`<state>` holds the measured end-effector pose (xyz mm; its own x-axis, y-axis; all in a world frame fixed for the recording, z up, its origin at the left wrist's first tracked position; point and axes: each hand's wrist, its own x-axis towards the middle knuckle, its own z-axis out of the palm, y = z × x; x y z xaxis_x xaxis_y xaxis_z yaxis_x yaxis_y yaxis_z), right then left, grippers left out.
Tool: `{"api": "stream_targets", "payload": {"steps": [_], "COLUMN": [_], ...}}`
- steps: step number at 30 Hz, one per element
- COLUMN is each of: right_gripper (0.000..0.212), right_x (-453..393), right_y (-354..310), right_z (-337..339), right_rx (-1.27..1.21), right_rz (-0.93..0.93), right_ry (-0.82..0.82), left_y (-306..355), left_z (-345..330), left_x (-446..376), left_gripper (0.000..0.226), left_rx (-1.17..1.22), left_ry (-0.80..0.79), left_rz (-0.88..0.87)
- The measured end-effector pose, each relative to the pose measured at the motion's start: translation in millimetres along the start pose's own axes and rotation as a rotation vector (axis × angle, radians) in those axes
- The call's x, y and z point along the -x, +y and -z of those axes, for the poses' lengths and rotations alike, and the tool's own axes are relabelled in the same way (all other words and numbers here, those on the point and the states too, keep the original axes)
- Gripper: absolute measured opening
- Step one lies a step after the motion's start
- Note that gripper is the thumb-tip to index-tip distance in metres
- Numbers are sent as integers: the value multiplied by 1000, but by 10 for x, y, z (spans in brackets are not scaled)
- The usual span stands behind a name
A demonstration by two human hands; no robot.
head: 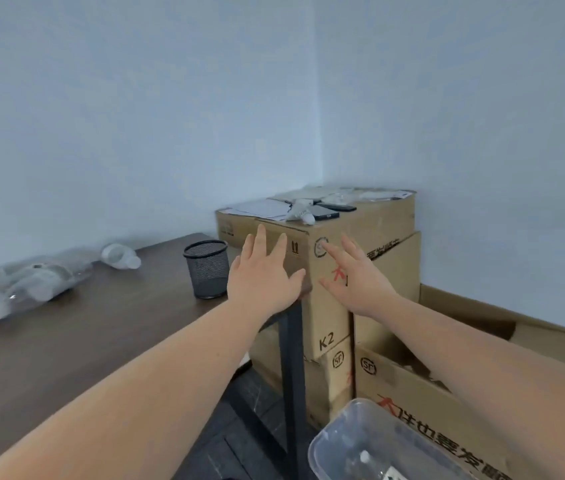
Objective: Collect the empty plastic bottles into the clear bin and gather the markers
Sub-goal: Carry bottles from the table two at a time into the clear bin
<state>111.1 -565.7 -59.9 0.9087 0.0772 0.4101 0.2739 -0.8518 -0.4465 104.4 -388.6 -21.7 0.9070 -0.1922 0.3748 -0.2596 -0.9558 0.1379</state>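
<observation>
Plastic bottle [301,213] on the top cardboard box [350,244] seems the next target, as both hands, left [263,275] and right [357,278], reach toward it open and empty.

Dark wooden table [66,341] carries crumpled plastic bottles [24,285] and mesh cup [206,268].

Left arm: bare forearm, stretched forward from lower left toward the top cardboard box [360,233].
Left hand [263,277]: open, fingers spread and pointing up, back of hand to camera, in front of the box's near-left face; contact cannot be told.
Right arm: bare forearm, stretched forward from lower right toward the same box.
Right hand [357,278]: open, fingers splayed up-left, in front of the box's right face; empty.
</observation>
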Motion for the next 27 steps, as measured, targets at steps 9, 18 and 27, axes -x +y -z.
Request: {"api": "stream_targets", "payload": {"steps": [9, 18, 27], "right_gripper": [65, 65, 65], "right_x": [-218, -273, -28], "right_y": [-1508, -3044, -4314], "right_z": [-500, -1376, -2142], "right_rx": [-67, -128, -283], "right_rz": [279, 489, 596], "right_ry": [-78, -226, -357], "left_y": [-1344, -2547, -3389], "left_z": [786, 1251, 1582], "left_x": [708, 1501, 2177], "left_gripper": [72, 71, 70], "left_rx": [-137, -234, -283], "left_ry": [100, 135, 160], "left_rz": [238, 526, 743]}}
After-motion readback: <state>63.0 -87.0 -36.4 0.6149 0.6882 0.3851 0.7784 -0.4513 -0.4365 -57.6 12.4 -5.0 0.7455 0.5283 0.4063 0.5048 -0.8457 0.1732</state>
